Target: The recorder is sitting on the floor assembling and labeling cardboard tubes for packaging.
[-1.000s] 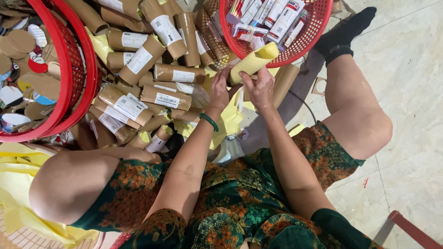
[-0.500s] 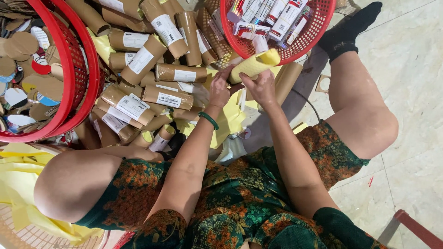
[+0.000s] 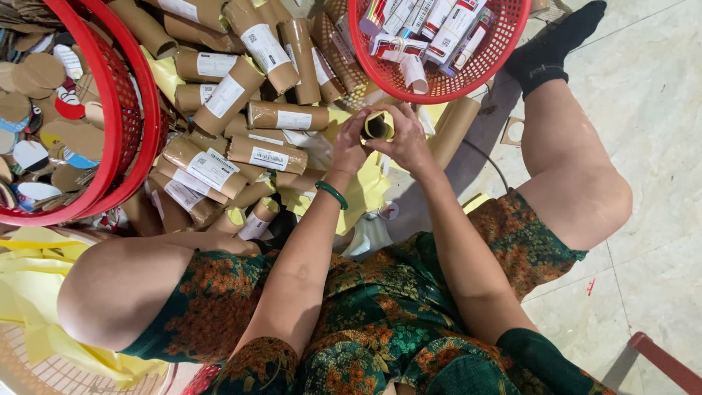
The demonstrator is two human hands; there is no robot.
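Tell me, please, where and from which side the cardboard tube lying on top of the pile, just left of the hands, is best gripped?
Probably around the middle of the cardboard tube, coming down from above with the fingers spanning its width. It lies flat on the pile, its long side bare and uppermost, while neighbouring tubes crowd its ends. Both the left hand and right hand are busy holding another tube.

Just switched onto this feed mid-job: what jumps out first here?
Both hands meet at centre, the left hand and right hand gripping a cardboard tube with yellow paper at its open end. To the left lies a heap of brown labelled tubes. Two red baskets frame it: a basket of small packets ahead, a basket of cardboard discs at far left.
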